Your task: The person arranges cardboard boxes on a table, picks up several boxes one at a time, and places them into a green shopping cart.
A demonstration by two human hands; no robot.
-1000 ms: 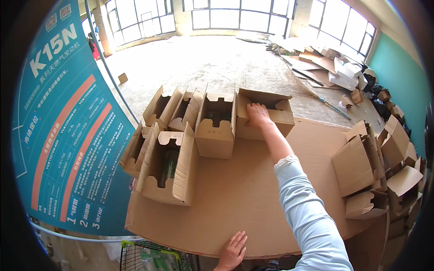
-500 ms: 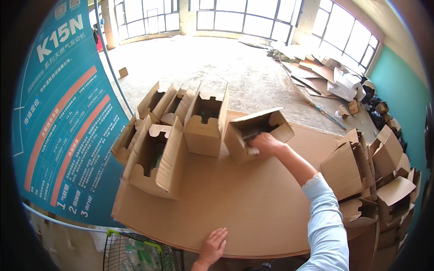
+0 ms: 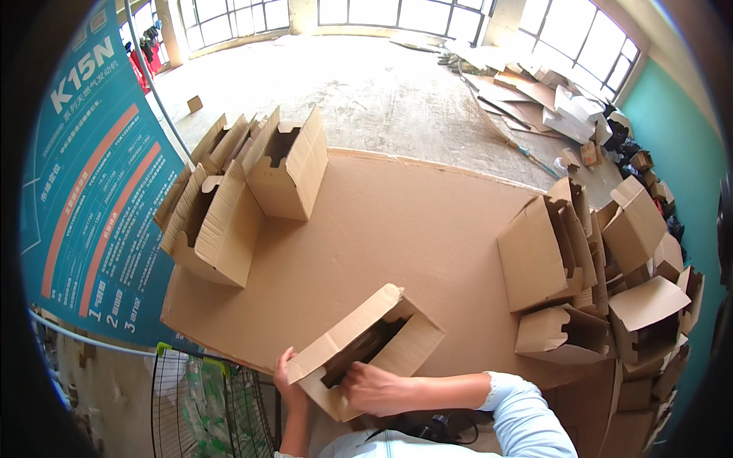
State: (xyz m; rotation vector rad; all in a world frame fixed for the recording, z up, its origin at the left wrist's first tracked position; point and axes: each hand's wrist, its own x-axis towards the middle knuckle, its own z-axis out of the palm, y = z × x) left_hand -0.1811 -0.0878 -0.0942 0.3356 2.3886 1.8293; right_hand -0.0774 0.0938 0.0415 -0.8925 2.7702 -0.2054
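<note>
- An open cardboard box (image 3: 406, 347) slants at the near edge of the bench (image 3: 382, 214).
- The right hand (image 3: 374, 391) has its fingers clamped on the box's near wall.
- The left hand (image 3: 294, 389) touches the left end; its grip, partly hidden, cannot be told.
- More open cartons (image 3: 294, 187) stand far left.
- Piled cartons (image 3: 534, 256) lie right.
- A wire basket (image 3: 163, 349) stands lower left.

The carton (image 3: 411, 340) is matt cardboard; the desk (image 3: 397, 221) has a smooth, matt cardboard surface. The sleeve (image 3: 527, 420) is cloth, the banner (image 3: 95, 206) smooth sheeting, the floor (image 3: 366, 84) rough, the basket (image 3: 253, 401) thin wire.
</note>
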